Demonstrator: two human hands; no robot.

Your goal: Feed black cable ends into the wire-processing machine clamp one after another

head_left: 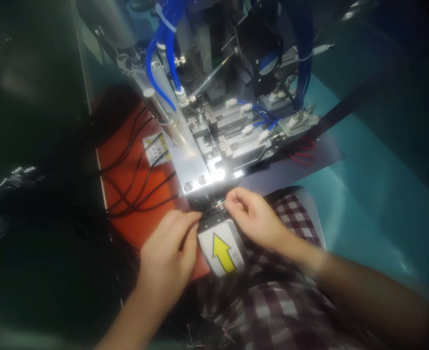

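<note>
My left hand (pixel 170 243) is closed in a pinch in front of the machine, and a thin dark cable (pixel 207 212) runs from its fingertips towards the work point. Opposite it, my right hand (pixel 254 216) pinches a fine, light-coloured wire end (pixel 221 205) between thumb and forefinger. Both sets of fingertips are close together at the small opening under the machine's shiny metal plate (pixel 185 167). Just below them is a white guard (pixel 220 250) with a yellow arrow. The exact contact between wire and machine is too small to make out.
Pneumatic cylinders (pixel 247 146) with blue air hoses (pixel 170 58) rise behind the plate. Several black cables (pixel 136 180) cross the orange base (pixel 119 146), which bears a warning label (pixel 157 149). Checkered cloth (pixel 283 311) covers my lap.
</note>
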